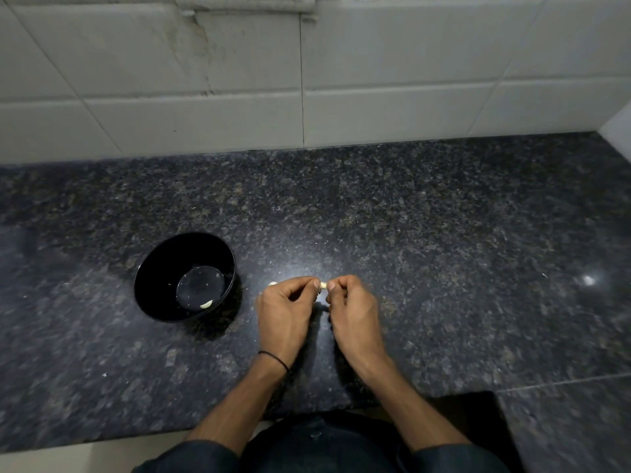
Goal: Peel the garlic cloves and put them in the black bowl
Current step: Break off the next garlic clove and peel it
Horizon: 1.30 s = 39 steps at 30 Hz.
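Note:
A pale garlic clove (323, 285) is pinched between my left hand (285, 310) and my right hand (353, 310), a little above the dark granite counter (426, 233). Both hands have their fingers curled round it, so most of the clove is hidden. Another small pale piece (272, 284) lies on the counter just beyond my left hand. The black bowl (153, 268) stands to the left of my hands. One peeled clove (206, 304) lies at the bottom of the bowl, near its front wall.
A white tiled wall (307, 80) runs along the back of the counter and turns a corner at the far right. The counter's front edge lies near my body at the bottom. A few tiny pale flecks dot the granite.

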### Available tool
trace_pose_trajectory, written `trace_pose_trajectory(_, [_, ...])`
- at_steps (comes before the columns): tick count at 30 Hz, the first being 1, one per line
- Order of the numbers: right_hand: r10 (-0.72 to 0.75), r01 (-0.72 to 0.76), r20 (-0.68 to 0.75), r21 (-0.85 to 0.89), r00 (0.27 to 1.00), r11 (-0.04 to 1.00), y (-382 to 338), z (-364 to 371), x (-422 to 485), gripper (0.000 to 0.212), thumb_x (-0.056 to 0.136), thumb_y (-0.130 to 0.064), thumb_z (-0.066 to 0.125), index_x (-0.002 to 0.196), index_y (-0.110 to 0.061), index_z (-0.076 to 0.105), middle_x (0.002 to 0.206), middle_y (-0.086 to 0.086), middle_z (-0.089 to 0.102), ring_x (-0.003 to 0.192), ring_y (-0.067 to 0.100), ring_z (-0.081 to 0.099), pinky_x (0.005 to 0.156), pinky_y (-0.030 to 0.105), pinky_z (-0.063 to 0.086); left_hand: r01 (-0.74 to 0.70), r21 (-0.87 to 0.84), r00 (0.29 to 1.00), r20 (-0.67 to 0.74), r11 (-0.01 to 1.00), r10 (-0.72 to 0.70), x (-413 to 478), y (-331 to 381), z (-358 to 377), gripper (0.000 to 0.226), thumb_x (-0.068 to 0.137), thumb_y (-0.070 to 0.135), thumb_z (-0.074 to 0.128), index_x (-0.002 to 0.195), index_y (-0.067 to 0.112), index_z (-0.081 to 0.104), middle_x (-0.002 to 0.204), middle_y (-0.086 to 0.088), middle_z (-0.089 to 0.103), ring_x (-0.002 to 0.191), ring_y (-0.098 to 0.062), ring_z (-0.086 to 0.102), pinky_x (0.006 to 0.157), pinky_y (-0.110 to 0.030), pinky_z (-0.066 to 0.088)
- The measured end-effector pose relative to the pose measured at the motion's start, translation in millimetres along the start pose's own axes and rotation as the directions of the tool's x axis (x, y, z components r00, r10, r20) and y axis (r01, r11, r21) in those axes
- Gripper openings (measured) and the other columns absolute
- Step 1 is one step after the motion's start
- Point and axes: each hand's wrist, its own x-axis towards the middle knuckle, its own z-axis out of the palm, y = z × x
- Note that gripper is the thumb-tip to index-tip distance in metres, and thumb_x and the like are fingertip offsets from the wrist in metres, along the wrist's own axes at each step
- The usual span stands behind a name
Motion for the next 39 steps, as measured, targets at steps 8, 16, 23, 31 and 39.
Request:
trace_pose_trajectory(8, [0.028, -0.016, 0.062, -0.177, 0.998, 0.984, -1, 5, 7, 0.007, 0.103, -0.014, 0.045, 0.098, -0.017, 0.047, 0.099, 0.002, 0.059, 0.084, 0.014, 0.053, 0.069, 0.026, 0.035, 0.119, -0.137, 0.992, 0.062, 0.983, -0.111, 3, -11, 2, 0.009, 0.088, 0.015, 0.075, 0.087, 0.021, 0.082, 0.082, -0.001, 0.078, 0.08, -0.026, 0.076, 0.083, -0.055, 0.059])
trace_pose_trajectory(16, [0.074, -0.064, 0.06, -0.154, 0.995, 0.986, 4, 0, 10, 0.01, 0.105, -0.018, 0.044, 0.098, -0.017, 0.049, 0.098, 0.004, 0.062, 0.086, 0.019, 0.055, 0.068, 0.029, 0.033, 0.176, -0.242, 0.978, 0.153, 0.954, -0.142, 2, -7, 4, 0.012, 0.089, 0.006, 0.071, 0.087, 0.013, 0.08, 0.081, -0.008, 0.077, 0.075, -0.023, 0.069, 0.076, -0.039, 0.056])
trace_pose_trajectory(23, [0.025, -0.018, 0.049, -0.14, 0.998, 0.99, 10, -3, 11, 0.009, 0.103, -0.014, 0.048, 0.096, -0.017, 0.053, 0.096, 0.003, 0.064, 0.087, 0.018, 0.058, 0.068, 0.027, 0.036, 0.232, -0.259, 0.966, 0.177, 0.938, -0.19, 3, -12, 7, 0.011, 0.092, 0.007, 0.068, 0.088, 0.008, 0.079, 0.076, -0.008, 0.076, 0.071, -0.016, 0.069, 0.065, -0.022, 0.052])
trace_pose_trajectory(31, [0.048, -0.046, -0.029, 0.047, 0.998, 0.998, 14, -7, 3, 0.007, 0.099, -0.02, 0.059, 0.095, -0.019, 0.065, 0.087, -0.007, 0.069, 0.08, 0.004, 0.064, 0.07, 0.017, 0.049, 0.191, -0.221, 0.98, 0.09, 0.956, -0.175, 7, -23, 6, 0.009, 0.092, 0.012, 0.071, 0.089, 0.011, 0.079, 0.08, -0.007, 0.077, 0.081, -0.026, 0.074, 0.074, -0.033, 0.056])
trace_pose_trajectory(39, [0.189, -0.211, 0.099, 0.31, 0.977, 0.927, 6, 1, 3, 0.014, 0.096, -0.022, 0.066, 0.085, -0.014, 0.07, 0.064, 0.003, 0.07, 0.053, 0.015, 0.062, 0.047, 0.032, 0.05, 0.12, -0.147, 0.989, 0.101, 0.982, -0.105, 4, -24, 7, 0.009, 0.091, 0.012, 0.071, 0.087, 0.016, 0.078, 0.082, -0.003, 0.077, 0.081, -0.023, 0.073, 0.076, -0.04, 0.057])
